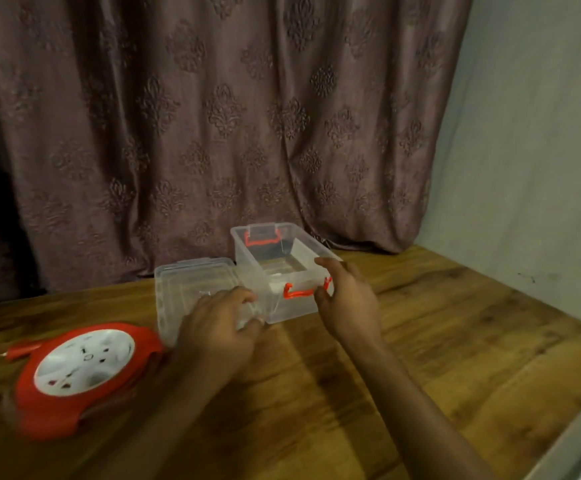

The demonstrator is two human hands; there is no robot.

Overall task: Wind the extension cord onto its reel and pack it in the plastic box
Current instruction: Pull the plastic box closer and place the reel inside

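Both hands on clear plastic box (275,251): left hand (219,327) curls round near corner, right hand (348,299) pinches red clip (301,293). Round red-white reel (84,372) w/ flat lid (192,285) beside.

Clear glossy plastic box (284,271), red plastic reel (84,375), grained wooden table (420,341), embossed cloth curtain (213,116)

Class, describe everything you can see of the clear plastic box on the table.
The plastic box is clear, rectangular and open on top, with nothing visible inside. Each short end carries an orange clip handle. It stands upright on the wooden table, near the curtain. Its clear lid lies flat beside it. The right hand holds the box's near end at the handle; the left hand rests at its near corner, over the lid.
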